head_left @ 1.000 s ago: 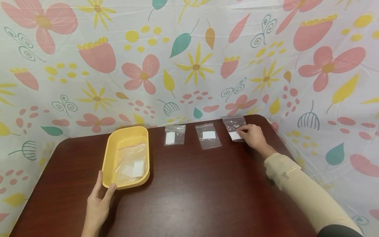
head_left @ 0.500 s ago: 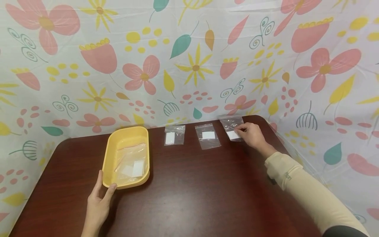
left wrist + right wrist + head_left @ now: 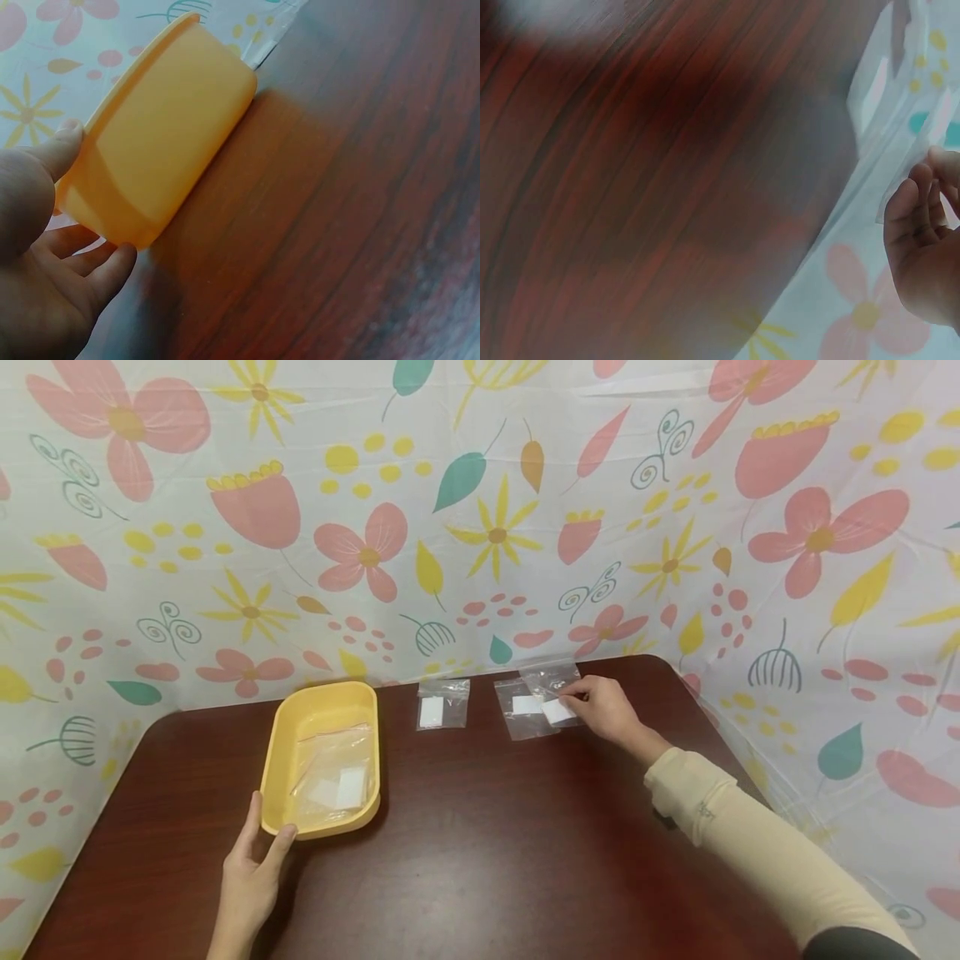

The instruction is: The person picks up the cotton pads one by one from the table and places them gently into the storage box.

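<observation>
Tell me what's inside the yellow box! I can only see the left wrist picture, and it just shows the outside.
Observer: The yellow box has clear plastic in it, more than one bag by the look of it, with a white rectangle showing.
Child: What's the other hand doing?
Observer: The right hand is pinching a see-through bag with a white card in it.
Child: Any more bags?
Observer: Yes, two others: the one nearest the box, and a middle one, partly covered by the pinched bag in the head view.
</observation>
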### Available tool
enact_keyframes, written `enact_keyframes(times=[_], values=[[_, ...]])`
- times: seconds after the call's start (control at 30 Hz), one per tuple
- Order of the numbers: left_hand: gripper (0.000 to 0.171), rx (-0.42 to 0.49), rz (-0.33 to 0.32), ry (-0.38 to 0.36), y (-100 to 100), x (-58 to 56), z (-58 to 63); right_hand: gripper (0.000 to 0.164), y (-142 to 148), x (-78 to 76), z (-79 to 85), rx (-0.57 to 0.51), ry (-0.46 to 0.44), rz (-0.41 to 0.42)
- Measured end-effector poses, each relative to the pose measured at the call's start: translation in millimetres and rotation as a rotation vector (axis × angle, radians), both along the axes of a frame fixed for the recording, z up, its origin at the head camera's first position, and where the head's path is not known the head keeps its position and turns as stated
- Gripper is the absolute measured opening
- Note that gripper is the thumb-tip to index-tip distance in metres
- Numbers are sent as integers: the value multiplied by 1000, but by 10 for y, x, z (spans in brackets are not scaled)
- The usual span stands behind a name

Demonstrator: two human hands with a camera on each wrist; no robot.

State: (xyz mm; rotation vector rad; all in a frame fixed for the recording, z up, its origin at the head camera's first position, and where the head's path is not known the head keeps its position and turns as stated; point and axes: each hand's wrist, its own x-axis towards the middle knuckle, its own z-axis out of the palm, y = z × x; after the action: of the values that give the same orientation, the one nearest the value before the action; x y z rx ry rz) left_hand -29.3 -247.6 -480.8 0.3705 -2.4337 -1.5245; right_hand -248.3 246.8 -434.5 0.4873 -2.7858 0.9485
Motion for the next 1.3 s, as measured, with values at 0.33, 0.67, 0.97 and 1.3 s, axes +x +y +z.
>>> enact_keyframes(times=[0.33,0.67,0.97,1.3], values=[[74,8,10,-10,7,1,0,8,-616,65,108,-21,14,110],[74,3,13,-12,-9,10,6,9,-1366,154,209,-17,3,250],[74,-7,20,-6,-25,16,22,11,-2046,326,313,66,59,345],[76,-16,14,-13,9,-6,-31,12,-2575,520,345,148,53,442]])
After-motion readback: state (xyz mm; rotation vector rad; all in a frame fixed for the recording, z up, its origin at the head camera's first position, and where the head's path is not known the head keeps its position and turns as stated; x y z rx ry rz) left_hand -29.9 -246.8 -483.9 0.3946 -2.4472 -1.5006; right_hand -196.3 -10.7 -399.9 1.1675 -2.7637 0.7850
